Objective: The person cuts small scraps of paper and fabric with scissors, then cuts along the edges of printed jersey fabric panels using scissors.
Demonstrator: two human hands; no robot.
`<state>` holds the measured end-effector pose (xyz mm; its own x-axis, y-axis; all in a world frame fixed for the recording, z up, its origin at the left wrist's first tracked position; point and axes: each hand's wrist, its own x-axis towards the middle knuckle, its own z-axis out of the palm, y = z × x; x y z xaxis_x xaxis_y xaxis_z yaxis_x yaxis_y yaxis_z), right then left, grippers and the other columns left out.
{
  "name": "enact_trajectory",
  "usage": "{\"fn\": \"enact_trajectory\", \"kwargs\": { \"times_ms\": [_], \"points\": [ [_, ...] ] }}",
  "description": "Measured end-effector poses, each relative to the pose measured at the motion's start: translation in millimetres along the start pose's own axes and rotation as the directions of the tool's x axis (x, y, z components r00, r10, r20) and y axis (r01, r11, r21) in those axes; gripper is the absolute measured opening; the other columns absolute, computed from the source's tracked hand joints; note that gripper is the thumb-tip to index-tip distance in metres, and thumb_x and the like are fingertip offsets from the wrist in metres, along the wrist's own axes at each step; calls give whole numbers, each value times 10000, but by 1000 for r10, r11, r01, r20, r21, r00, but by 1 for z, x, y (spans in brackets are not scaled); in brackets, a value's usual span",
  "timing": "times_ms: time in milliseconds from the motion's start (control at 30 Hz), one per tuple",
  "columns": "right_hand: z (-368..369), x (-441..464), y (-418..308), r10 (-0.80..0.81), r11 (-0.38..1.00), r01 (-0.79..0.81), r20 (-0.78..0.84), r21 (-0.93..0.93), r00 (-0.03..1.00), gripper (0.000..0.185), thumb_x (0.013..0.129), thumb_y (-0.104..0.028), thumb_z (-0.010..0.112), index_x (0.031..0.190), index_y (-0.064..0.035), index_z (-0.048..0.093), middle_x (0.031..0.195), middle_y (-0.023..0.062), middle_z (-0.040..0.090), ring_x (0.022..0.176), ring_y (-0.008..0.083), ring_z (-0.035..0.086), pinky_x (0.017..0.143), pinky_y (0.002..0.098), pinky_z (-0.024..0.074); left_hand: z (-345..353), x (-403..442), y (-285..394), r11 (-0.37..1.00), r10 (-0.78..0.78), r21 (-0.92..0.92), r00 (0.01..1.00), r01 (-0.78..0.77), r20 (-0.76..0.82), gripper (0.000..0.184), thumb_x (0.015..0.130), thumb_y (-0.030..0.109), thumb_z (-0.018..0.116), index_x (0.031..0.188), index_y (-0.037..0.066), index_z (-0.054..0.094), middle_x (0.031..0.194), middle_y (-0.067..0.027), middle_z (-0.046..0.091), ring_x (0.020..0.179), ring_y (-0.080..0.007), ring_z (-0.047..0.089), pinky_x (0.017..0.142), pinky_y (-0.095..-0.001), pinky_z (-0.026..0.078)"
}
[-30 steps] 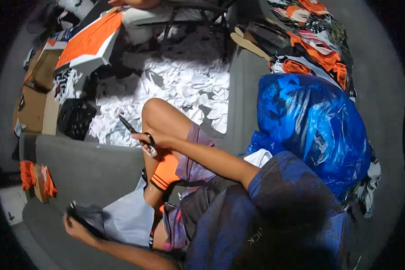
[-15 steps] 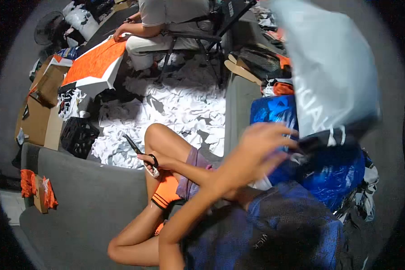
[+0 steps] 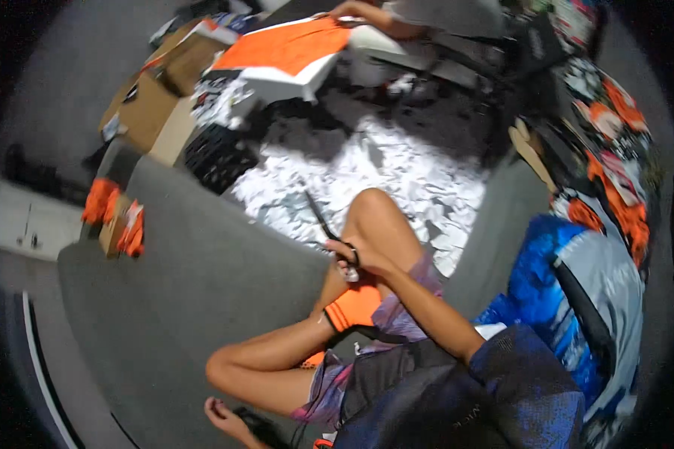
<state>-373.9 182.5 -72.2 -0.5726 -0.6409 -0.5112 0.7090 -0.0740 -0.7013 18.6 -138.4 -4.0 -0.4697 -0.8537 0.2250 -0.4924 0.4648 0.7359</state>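
Note:
Black scissors (image 3: 322,217) are in my right hand (image 3: 356,258), blades pointing up and away, above my bent leg and the orange sock (image 3: 352,307). A small white scrap shows beneath the fingers of that hand. Near the bottom edge my left hand (image 3: 225,419) is low beside my knee, its fingers loosely curled and apart, with nothing visible in them. A dark item (image 3: 258,426) lies right by it, partly cut off. The light grey garment with a black edge (image 3: 606,277) now drapes over the blue plastic bag (image 3: 535,254) on the right.
White scraps (image 3: 427,194) cover the floor ahead. Another person's arm (image 3: 382,16) rests by an orange and white panel (image 3: 284,49). Cardboard boxes (image 3: 146,108) and a black crate (image 3: 217,157) stand left. Grey sofa (image 3: 195,269) surrounds my legs; orange clothes (image 3: 621,209) are piled right.
The grey garment went from my left hand at the lower left, over to the right, and onto the blue bag. My left hand let it go and returned low left. The view has turned.

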Motion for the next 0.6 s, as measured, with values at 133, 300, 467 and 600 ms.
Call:
{"fn": "enact_trajectory", "kwargs": {
  "times_ms": [133, 300, 467, 600],
  "points": [
    [17, 5, -12, -76, 885, 69, 3, -460, 997, 531, 833, -527, 603, 642, -34, 556, 509, 44, 529, 397, 147, 512, 375, 271, 389, -16, -116, -85, 881, -20, 447, 931, -156, 365, 528, 802, 140, 653, 1245, -11, 407, 1062, -148, 522, 966, -267, 530, 845, -355, 451],
    [75, 55, -4, -186, 296, 222, 172, -929, 967, 551, 786, -516, 647, 662, 20, 607, 582, 157, 598, 502, 282, 610, 494, 366, 489, 1, -160, -22, 789, -477, 560, 825, 250, 302, 732, 672, 188, 766, 1255, -17, 374, 1163, -245, 382, 1123, -384, 430, 950, -439, 384],
    [101, 85, 35, -171, -174, 475, 501, -863, 848, 538, 738, -507, 676, 711, 28, 624, 677, 213, 617, 657, 372, 629, 616, 437, 509, -21, -192, -80, 767, -632, 483, 623, 422, 460, 599, 696, 134, 719, 1180, -8, 394, 1126, -207, 373, 1043, -322, 452, 900, -386, 393],
    [100, 67, 28, -148, -171, 398, 423, -901, 894, 511, 726, -490, 676, 763, 17, 636, 747, 229, 626, 756, 391, 622, 656, 463, 502, -23, -193, -69, 788, -614, 445, 590, 425, 525, 396, 744, 107, 637, 1060, -11, 431, 998, -173, 408, 921, -292, 459, 813, -373, 394]
  ]
}}
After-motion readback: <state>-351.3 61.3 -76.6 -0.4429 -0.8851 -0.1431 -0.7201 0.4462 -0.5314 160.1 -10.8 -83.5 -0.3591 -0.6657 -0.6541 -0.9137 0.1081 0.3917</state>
